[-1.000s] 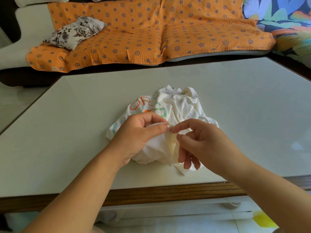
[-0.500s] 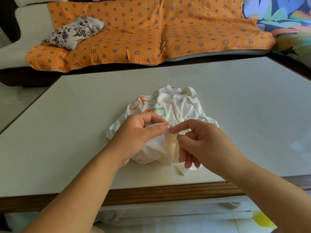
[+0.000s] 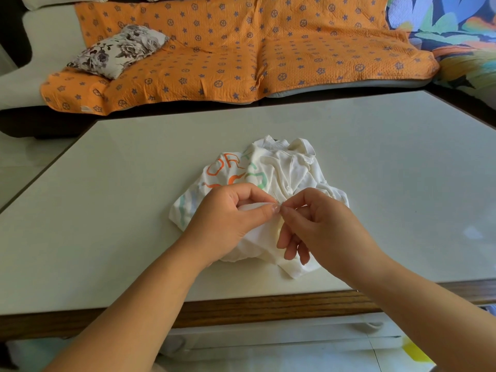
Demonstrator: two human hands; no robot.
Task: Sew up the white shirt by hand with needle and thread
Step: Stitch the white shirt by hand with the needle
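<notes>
A: Shifted since half a second back?
B: Only at the right hand [image 3: 322,226]: thumb now up against forefinger, tips almost at the left thumbnail. Thin, straight needle [image 3: 275,196] now poking up above the pinch.
A: And from the left?
B: Far left, a soft floral cushion [image 3: 118,49] on a quilted orange sofa cover [image 3: 241,57] dotted with blue stars. Nearer, a smooth, glossy pale table [image 3: 107,210] with a dark wood-grain front edge.
A: The garment?
B: Mid-table: the white shirt [image 3: 292,167], crumpled into a soft, creased mound, with orange and green block letters on its left side and a collar band at the back.
A: Hands?
B: Curled left hand [image 3: 225,224], thumb and forefinger pinching a raised fold of cloth. Just right of it, the needle, nipped between right thumb and forefinger. Remaining three fingers loosely bent, hanging over the shirt's near edge.
</notes>
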